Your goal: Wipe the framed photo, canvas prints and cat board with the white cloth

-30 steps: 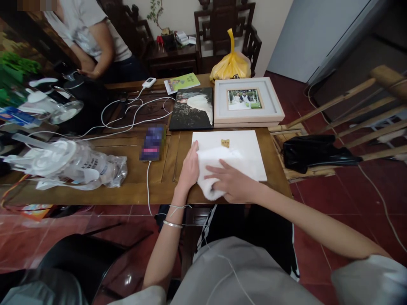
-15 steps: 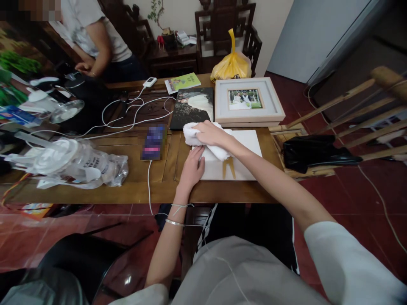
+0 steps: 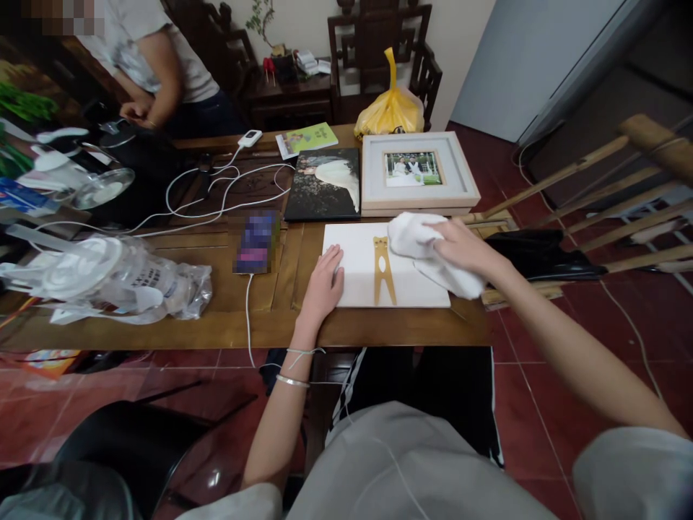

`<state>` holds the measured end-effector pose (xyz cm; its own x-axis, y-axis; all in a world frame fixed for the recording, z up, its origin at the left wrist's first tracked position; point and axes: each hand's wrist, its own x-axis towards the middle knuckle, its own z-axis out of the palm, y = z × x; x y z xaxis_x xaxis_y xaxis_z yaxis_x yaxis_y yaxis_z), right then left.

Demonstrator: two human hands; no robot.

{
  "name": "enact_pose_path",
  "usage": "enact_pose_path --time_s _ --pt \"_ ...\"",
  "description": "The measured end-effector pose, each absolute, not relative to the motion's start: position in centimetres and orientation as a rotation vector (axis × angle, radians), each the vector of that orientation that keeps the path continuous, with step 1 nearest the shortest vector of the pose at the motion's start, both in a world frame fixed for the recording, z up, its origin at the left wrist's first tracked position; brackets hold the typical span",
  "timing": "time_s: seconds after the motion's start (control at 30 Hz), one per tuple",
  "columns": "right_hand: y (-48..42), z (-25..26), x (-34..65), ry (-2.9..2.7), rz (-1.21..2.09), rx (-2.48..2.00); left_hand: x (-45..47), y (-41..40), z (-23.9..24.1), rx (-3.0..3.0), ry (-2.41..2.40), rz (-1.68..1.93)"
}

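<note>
A white picture frame (image 3: 357,278) lies face down on the wooden table (image 3: 271,325), its gold stand showing in the middle. My left hand (image 3: 323,283) rests flat on the frame's left edge, fingers stretched out. My right hand (image 3: 460,249) is closed on a white cloth (image 3: 419,242) over the frame's right, far corner.
Behind the frame lie a dark photo print (image 3: 325,184) and a grey framed photo (image 3: 416,173). A phone (image 3: 254,242) on a cable, white cables (image 3: 216,191), a bagged fan (image 3: 97,278) and a yellow bag (image 3: 390,108) are on the table. Another person (image 3: 157,65) stands far left.
My right hand has swept the cloth from the frame's near edge to its far left corner, then across to the right side. My left hand has stayed on the left edge.
</note>
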<state>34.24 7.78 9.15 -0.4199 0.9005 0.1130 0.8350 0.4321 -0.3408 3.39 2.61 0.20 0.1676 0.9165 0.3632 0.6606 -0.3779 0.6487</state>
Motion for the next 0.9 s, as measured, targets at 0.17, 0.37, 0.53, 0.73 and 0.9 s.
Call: enact_pose_path --time_s 0.17,0.37,0.53,0.73,0.9 --pt "-0.2 8.9 37.7 -2.648 0.406 -1.284 3.3 2.7 0.2 2.114 1.501 1.018" --pt "2.1 8.0 40.1 -2.532 0.471 -1.365 3.1 2.7 0.3 2.133 1.484 1.011" --pt "9.0 8.8 36.0 -2.499 0.377 -1.401 3.0 2.7 0.3 2.138 1.479 0.99" --pt "7.8 9.0 32.2 -2.713 0.231 -1.288 3.1 2.7 0.3 2.149 1.504 1.0" --pt "-0.5 8.7 35.0 -2.794 0.304 -0.955 3.1 2.7 0.2 2.157 1.505 1.005"
